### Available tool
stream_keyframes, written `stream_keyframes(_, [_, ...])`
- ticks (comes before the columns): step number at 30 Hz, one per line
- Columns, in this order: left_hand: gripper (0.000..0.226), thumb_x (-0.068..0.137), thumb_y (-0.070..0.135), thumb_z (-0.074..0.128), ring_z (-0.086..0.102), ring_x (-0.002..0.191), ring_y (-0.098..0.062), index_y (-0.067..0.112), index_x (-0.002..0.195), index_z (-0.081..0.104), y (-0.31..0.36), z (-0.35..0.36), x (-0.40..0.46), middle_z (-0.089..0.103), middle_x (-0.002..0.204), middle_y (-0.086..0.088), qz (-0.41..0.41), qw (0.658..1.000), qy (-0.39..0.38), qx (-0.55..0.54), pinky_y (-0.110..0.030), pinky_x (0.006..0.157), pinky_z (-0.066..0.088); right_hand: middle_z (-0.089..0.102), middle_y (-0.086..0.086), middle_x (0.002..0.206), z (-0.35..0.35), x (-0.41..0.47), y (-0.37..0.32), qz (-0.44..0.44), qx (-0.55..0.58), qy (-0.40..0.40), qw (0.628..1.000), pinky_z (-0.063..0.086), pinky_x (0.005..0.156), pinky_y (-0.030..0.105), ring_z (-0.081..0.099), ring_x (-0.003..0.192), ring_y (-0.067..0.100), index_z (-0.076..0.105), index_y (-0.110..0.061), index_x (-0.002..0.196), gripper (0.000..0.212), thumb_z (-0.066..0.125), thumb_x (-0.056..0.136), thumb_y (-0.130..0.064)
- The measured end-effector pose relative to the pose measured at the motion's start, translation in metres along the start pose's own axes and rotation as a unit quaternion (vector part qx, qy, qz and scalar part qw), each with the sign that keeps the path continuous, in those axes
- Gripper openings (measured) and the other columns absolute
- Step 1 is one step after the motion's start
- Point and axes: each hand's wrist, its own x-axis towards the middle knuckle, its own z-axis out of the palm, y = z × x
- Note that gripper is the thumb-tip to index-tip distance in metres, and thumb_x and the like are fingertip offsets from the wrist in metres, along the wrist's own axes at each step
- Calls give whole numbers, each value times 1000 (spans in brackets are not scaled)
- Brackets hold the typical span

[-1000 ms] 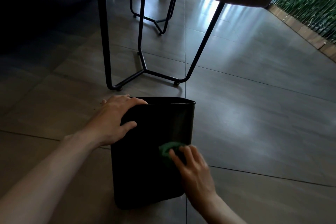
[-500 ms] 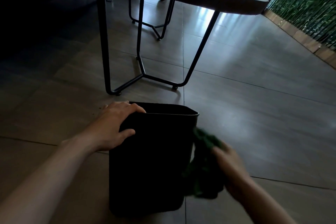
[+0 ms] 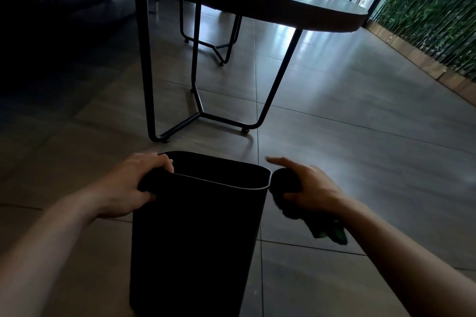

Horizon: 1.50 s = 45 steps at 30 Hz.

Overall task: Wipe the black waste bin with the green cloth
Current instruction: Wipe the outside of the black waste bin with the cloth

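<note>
The black waste bin (image 3: 195, 234) stands upright on the tiled floor, low in the middle of the view, its open top toward me. My left hand (image 3: 134, 185) grips the bin's left rim corner. My right hand (image 3: 311, 188) holds the green cloth (image 3: 286, 185) bunched against the bin's right upper corner, forefinger stretched out. A loose end of the cloth hangs below my wrist. The cloth looks almost black in the shade.
A dark table (image 3: 283, 5) on thin black metal legs (image 3: 201, 110) stands just beyond the bin. A dark sofa (image 3: 51, 8) fills the upper left. A bamboo screen with a wooden kerb (image 3: 425, 64) runs along the right.
My right hand with the cloth has gone from the bin's front face round to its right side and up to the rim corner. The left hand shifted onto the rim. The view has tilted up.
</note>
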Motion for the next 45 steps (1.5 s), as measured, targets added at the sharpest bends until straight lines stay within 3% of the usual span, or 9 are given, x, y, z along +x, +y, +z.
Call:
stream_keyframes(3, [41,71,-3,78,38,111,32,27,95,61,-6,-3,-4,64,123,3,-20,1000,-12,-17,3,89,28,66,-8,105,5,8,-11,-68,-74,-28,994,50,69,28,64,89,18,51,-63,132,64,67,89,-18])
stream_keyframes(11, [48,68,-3,70,36,143,-17,37,89,55,-23,-1,-3,56,140,1,-70,996,48,26,-29,109,30,66,-15,105,-10,-6,-30,-194,-127,-29,972,43,69,27,63,90,13,60,-45,114,18,63,98,-49])
stream_keyframes(15, [53,70,-4,66,43,137,-16,39,102,58,-14,0,4,56,138,5,-60,989,138,18,-21,107,26,67,-10,97,-27,-12,-56,-170,-129,-17,977,51,70,35,62,89,17,59,-43,108,24,58,95,-62])
stream_keyframes(18, [41,82,27,64,49,125,-1,40,120,56,17,2,7,57,130,18,4,981,190,-35,-7,100,30,63,-4,90,-35,-6,-75,-124,-137,-21,983,49,69,35,62,87,22,63,-41,106,27,60,93,-64])
stream_keyframes(21, [49,83,52,59,48,129,0,44,131,50,48,14,6,54,133,24,80,982,162,-50,-22,104,39,59,-3,90,-34,3,-97,-86,-129,-8,988,40,64,31,58,84,22,65,-39,105,26,62,93,-62])
stream_keyframes(26, [87,76,43,76,24,147,-11,42,149,30,44,27,7,35,150,13,81,987,108,89,-39,118,33,48,-12,76,-18,11,-121,-74,-111,51,990,34,56,26,57,77,19,66,-35,105,25,63,95,-57])
stream_keyframes(31, [84,74,40,80,34,137,-15,41,145,36,27,19,6,40,141,15,62,988,130,60,-42,110,41,70,-6,103,-19,1,-119,-84,68,78,991,56,75,23,69,90,12,56,-38,128,40,72,93,-45])
stream_keyframes(37, [85,72,36,81,38,130,-17,43,144,36,16,17,8,42,137,15,35,988,138,62,-37,105,41,64,-11,92,-4,-5,-131,-101,267,272,919,57,69,21,65,85,5,47,-26,106,40,80,86,-33])
stream_keyframes(45, [76,78,16,74,41,126,-19,33,145,42,15,16,10,47,134,7,31,986,154,48,-29,108,34,37,6,158,123,-34,-109,-285,-136,205,926,17,124,60,25,153,36,43,-31,152,69,59,91,-59])
